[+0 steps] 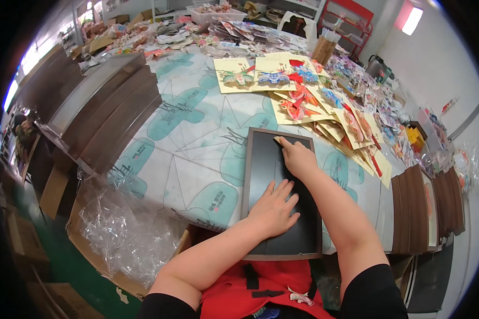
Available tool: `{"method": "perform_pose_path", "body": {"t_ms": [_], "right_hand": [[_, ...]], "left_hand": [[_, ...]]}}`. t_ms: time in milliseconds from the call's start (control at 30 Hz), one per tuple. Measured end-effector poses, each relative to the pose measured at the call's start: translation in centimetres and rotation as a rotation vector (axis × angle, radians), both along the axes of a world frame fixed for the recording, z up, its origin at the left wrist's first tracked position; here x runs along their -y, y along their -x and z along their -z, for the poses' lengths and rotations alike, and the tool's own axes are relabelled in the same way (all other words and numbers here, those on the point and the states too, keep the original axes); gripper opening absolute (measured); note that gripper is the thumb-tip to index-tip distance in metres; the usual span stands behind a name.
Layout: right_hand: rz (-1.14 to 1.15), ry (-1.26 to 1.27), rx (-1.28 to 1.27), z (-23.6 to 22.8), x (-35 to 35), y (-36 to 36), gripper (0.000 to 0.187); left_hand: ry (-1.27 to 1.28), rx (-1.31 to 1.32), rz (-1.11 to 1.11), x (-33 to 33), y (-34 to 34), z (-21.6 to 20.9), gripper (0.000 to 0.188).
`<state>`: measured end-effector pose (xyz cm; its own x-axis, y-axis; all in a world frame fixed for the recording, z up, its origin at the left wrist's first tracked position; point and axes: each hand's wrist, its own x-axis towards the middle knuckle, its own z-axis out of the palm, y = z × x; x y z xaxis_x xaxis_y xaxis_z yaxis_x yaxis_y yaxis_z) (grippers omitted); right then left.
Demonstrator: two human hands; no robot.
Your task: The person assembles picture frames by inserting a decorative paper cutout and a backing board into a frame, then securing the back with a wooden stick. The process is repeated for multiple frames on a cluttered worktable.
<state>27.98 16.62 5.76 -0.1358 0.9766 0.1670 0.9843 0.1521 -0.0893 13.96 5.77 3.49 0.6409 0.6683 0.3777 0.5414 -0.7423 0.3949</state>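
A picture frame [247, 181] with a brown rim and a black back panel [261, 159] lies at the table's near edge, in front of my red apron. My left hand [274, 210] rests flat on the panel's lower half, its fingers spread. At the frame's far end my right hand [299, 159] is closed, the fingertips pressing down near the inner edge of the rim. A small tan tip shows at those fingertips; what it belongs to is hidden by the hand.
Stacked brown frames stand on the left [112, 106] and right [410, 207]. Yellowish cards with colourful kite-shaped pieces [298, 101] spread beyond the frame. A cardboard box of clear plastic wrap [127, 228] sits lower left. A printed sheet [197, 154] covers the table.
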Motion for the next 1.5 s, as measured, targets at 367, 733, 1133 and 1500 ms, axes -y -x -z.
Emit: {"method": "perform_pose_path", "body": {"t_ms": [367, 733, 1133, 1500], "right_hand": [[-0.153, 0.033, -0.160, -0.2, 1.8, 3.5, 0.033], [-0.123, 0.068, 0.068, -0.2, 2.3, 3.9, 0.040], [0.320, 0.158, -0.761, -2.1, 8.1, -7.2, 0.035], [0.188, 0.035, -0.286, -1.2, 10.0, -6.1, 0.024]], "left_hand": [[-0.026, 0.048, 0.023, -0.1, 0.1, -0.4, 0.056], [-0.040, 0.077, 0.004, 0.1, 0.1, 0.0, 0.053], [-0.001, -0.044, -0.055, 0.1, -0.6, 0.4, 0.045], [-0.014, -0.009, -0.053, 0.4, -1.3, 0.5, 0.045]]}}
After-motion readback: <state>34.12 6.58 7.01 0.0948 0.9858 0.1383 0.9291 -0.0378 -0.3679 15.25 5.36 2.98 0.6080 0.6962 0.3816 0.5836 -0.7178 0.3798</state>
